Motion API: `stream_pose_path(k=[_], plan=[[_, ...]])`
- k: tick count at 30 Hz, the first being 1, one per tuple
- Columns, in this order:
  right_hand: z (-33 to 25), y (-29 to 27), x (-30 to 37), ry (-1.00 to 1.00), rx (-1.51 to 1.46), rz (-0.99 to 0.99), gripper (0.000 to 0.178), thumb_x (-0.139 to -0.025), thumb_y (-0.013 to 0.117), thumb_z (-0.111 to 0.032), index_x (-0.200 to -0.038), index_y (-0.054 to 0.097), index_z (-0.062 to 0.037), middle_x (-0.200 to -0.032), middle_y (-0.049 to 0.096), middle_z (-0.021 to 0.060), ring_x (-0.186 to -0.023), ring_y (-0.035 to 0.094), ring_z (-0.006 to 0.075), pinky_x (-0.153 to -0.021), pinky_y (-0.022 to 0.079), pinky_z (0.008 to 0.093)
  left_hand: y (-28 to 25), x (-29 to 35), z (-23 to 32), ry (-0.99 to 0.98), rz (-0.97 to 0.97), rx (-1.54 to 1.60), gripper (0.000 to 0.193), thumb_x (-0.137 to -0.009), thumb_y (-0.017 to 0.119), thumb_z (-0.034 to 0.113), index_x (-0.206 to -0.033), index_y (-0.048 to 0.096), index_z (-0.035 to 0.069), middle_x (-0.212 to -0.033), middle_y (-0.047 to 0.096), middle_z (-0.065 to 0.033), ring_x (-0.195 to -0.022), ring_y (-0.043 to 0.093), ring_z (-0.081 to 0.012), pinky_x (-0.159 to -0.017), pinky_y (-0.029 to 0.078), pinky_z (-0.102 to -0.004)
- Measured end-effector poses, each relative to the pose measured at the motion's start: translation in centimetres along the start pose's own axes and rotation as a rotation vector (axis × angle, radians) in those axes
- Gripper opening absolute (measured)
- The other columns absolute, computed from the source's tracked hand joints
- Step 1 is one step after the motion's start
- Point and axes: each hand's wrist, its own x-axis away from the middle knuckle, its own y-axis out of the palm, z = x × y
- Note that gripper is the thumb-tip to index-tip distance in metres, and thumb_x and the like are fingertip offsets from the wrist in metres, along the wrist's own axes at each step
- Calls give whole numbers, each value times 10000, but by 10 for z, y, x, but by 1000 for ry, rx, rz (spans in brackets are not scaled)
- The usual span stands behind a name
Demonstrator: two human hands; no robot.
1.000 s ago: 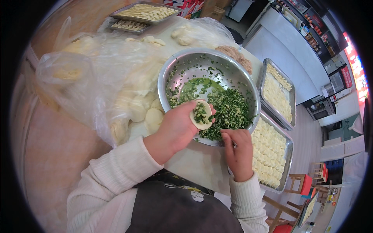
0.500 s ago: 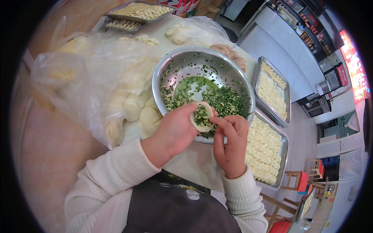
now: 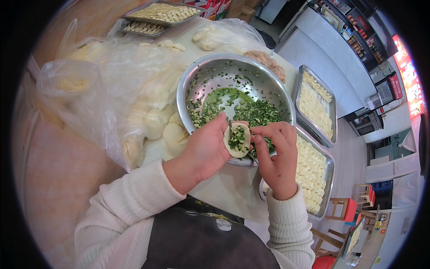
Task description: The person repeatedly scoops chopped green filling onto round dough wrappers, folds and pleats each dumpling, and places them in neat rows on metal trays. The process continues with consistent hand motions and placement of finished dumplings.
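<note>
My left hand (image 3: 207, 145) holds a round dumpling wrapper (image 3: 243, 151) on its fingers, over the near rim of a large steel bowl (image 3: 195, 66). Chopped green filling (image 3: 237, 136) lies in the middle of the wrapper, with a thin dark strip at its upper left. Close to the wrapper's right edge is my right hand (image 3: 280, 152), thumb and index finger drawn together in a pinch. Whatever sits between those fingertips is too small to make out. Inside the bowl is more chopped green filling (image 3: 262, 113), heaped toward the right side, with some liquid.
Left of the bowl, clear plastic bags (image 3: 112, 85) cover stacked wrappers. Loose wrappers (image 3: 174, 140) lie by the bowl's left rim. Trays of dumplings (image 3: 313, 172) stand at the right, and more trays (image 3: 165, 13) at the far left. Pinkish minced filling (image 3: 267, 62) sits behind the bowl.
My right hand has shifted right and slightly up, a little off the wrapper's edge. The left hand's wrapper has moved slightly right and now shows more of its face.
</note>
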Motion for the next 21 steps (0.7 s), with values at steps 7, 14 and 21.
stream_pose_path(k=[7,14,21], plan=[[4,3,3,-233,329,-53,344,-704,632,31,-1013,680,-112,-923,567,61,-935,525,272,-813,450,382,6,3,1,20,14,49,554,-1054,193,371,-1278,461,-59,-1246,559,-167,-1172,551,-280,-1038,422,-436],[10,-7,5,-331,523,-35,359,-710,628,19,-1031,684,-132,-962,579,61,-961,528,269,-832,453,382,5,2,1,83,78,42,548,-1054,192,367,-1300,438,-56,-1240,567,-181,-1160,560,-287,-1038,424,-445],[8,-6,-16,28,-84,-145,191,-825,651,-82,-1013,677,-70,-1016,606,113,-1045,501,307,-918,407,396,11,6,-2,-57,-41,-10,616,-1045,167,436,-1294,446,-53,-1245,568,-169,-1149,572,-284,-1032,426,-447]])
